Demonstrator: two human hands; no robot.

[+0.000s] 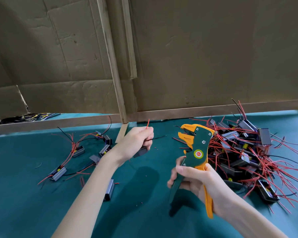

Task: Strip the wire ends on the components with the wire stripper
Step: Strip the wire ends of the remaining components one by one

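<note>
Item: component (141, 152), held in our left hand (136, 141), fingers curled round its dark case above the green mat (144, 212); its black wire (159, 137) points toward the tool; its red wire (147, 124) stands upward.
Item: wire stripper (199, 146), handles gripped in our right hand (198, 179); orange jaws apart, near the black tip, not touching.
Method, as we judge it: feed only the tip squarely between the jaws; steady the case; squeeze once.
Stock: pile of components (244, 152), right.

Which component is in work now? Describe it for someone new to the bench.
On the green table, look between the big pile at right and the loose units at left, to the left hand. The component it grips is the only one held, red wire up.
</note>
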